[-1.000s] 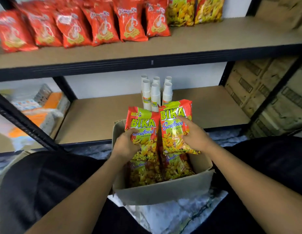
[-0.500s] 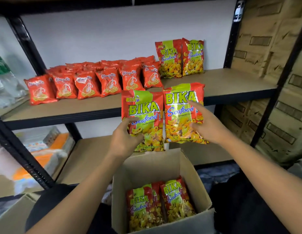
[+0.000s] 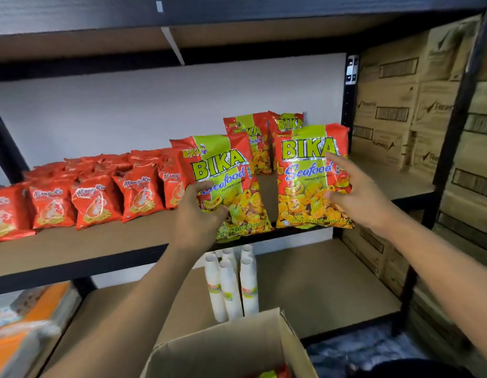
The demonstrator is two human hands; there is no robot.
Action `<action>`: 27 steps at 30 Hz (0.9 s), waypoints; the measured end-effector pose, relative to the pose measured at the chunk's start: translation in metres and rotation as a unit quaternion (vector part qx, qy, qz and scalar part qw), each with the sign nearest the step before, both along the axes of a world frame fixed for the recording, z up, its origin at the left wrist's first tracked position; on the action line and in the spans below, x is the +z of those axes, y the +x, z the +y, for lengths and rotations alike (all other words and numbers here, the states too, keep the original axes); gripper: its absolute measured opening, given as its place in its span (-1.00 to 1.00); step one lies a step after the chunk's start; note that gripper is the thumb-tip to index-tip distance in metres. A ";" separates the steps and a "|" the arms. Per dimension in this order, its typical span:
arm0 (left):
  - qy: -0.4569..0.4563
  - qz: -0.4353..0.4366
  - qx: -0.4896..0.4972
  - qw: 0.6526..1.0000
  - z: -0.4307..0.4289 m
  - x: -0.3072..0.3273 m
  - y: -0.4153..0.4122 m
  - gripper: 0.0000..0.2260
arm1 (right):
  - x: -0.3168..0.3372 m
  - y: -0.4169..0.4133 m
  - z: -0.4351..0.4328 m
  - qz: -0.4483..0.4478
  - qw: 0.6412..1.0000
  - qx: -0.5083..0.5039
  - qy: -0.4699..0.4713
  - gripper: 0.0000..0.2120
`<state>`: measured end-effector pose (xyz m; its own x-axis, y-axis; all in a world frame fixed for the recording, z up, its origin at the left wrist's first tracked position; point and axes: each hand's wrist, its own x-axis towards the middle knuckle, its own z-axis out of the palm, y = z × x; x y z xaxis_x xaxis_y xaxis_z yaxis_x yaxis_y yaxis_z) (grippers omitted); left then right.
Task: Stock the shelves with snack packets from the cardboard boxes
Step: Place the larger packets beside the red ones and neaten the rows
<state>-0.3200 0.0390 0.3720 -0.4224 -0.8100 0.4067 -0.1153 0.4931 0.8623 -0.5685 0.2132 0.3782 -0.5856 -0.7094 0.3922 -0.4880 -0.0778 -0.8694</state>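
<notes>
My left hand (image 3: 200, 211) grips a red and green Bika seafood packet (image 3: 226, 170) by its lower left side, held upright at the front edge of the middle shelf (image 3: 106, 241). My right hand (image 3: 354, 192) holds a second Bika packet (image 3: 305, 170) by its right edge, just right of the first. Two more Bika packets (image 3: 253, 129) stand against the wall behind them. The open cardboard box (image 3: 231, 347) sits at the bottom of the view with a bit of packet showing inside.
Rows of small red snack packets (image 3: 95, 197) fill the shelf's left half. Stacks of white cups (image 3: 231, 282) stand on the lower shelf. Brown cartons (image 3: 400, 110) are piled beyond the black upright (image 3: 348, 105) on the right. Orange and white wrapped goods (image 3: 27, 317) lie lower left.
Both hands lifted the two Bika packets out of the box and up to the middle shelf. The view tilted upward, so the box dropped to the bottom.
</notes>
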 end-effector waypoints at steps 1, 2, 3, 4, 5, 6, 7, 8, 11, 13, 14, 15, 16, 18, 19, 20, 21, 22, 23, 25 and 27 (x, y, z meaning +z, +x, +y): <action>-0.006 -0.004 0.003 1.000 -0.005 0.003 -0.013 -0.60 | 0.003 -0.009 -0.004 0.009 1.000 -0.007 0.001 -0.28; -0.006 -0.007 0.002 1.000 -0.009 0.006 -0.025 -0.60 | 0.005 -0.018 -0.009 0.024 1.000 -0.016 0.002 -0.27; -0.001 -0.008 -0.003 1.000 -0.013 0.008 -0.038 -0.60 | 0.007 -0.027 -0.014 0.039 0.999 -0.023 0.001 -0.27; 0.004 -0.012 -0.007 1.000 -0.017 0.009 -0.051 -0.61 | 0.008 -0.036 -0.018 0.046 0.999 -0.026 0.001 -0.27; 0.008 -0.015 -0.009 1.000 -0.021 0.010 -0.064 -0.61 | 0.010 -0.045 -0.023 0.044 0.999 -0.026 0.001 -0.26; 0.010 -0.021 -0.011 1.000 -0.025 0.011 -0.076 -0.61 | 0.011 -0.055 -0.027 0.041 0.999 -0.024 0.001 -0.26; 0.013 -0.024 -0.014 1.000 -0.029 0.011 -0.088 -0.61 | 0.012 -0.064 -0.033 0.035 0.999 -0.023 0.000 -0.26; 0.015 -0.028 -0.015 0.999 -0.035 0.010 -0.100 -0.60 | 0.012 -0.074 -0.038 0.028 0.999 -0.022 -0.003 -0.25; 0.025 -0.038 -0.005 0.999 -0.052 0.009 -0.134 -0.56 | 0.013 -0.102 -0.057 0.004 1.000 -0.025 -0.016 -0.24; 0.036 -0.041 0.009 0.998 -0.064 0.008 -0.155 -0.53 | 0.012 -0.120 -0.073 -0.002 0.999 -0.027 -0.017 -0.23; 0.035 -0.042 0.018 0.998 -0.069 0.008 -0.165 -0.52 | 0.010 -0.128 -0.082 -0.004 1.000 -0.027 -0.015 -0.22; 0.031 -0.043 0.031 0.998 -0.073 0.007 -0.175 -0.50 | 0.008 -0.136 -0.091 -0.007 1.000 -0.025 -0.012 -0.22; 0.027 -0.044 0.045 0.998 -0.077 0.006 -0.185 -0.49 | 0.006 -0.144 -0.099 -0.009 1.000 -0.022 -0.008 -0.21; 0.018 -0.048 0.069 0.996 -0.090 0.002 -0.203 -0.48 | 0.002 -0.159 -0.117 -0.014 1.000 -0.016 -0.008 -0.20; 0.016 -0.053 0.084 0.995 -0.094 0.003 -0.211 -0.48 | -0.001 -0.167 -0.125 -0.021 1.000 -0.013 -0.011 -0.20; 0.011 -0.061 0.100 0.993 -0.098 0.004 -0.218 -0.48 | -0.002 -0.174 -0.134 -0.029 0.999 -0.012 -0.015 -0.20; 0.006 -0.069 0.115 0.991 -0.104 0.004 -0.225 -0.50 | -0.004 -0.182 -0.141 -0.035 0.999 -0.010 -0.018 -0.20; -0.002 -0.078 0.130 0.988 -0.109 0.004 -0.232 -0.53 | -0.004 -0.190 -0.148 -0.037 0.999 -0.009 -0.018 -0.20; -0.010 -0.085 0.142 0.986 -0.115 0.004 -0.238 -0.55 | -0.004 -0.197 -0.155 -0.036 0.999 -0.009 -0.014 -0.20; -0.034 -0.088 0.149 0.984 -0.126 0.001 -0.249 -0.57 | -0.003 -0.207 -0.168 -0.029 1.000 -0.011 -0.002 -0.19; -0.065 -0.086 0.146 0.983 -0.135 -0.004 -0.259 -0.57 | 0.000 -0.212 -0.180 -0.017 0.999 -0.027 0.001 -0.21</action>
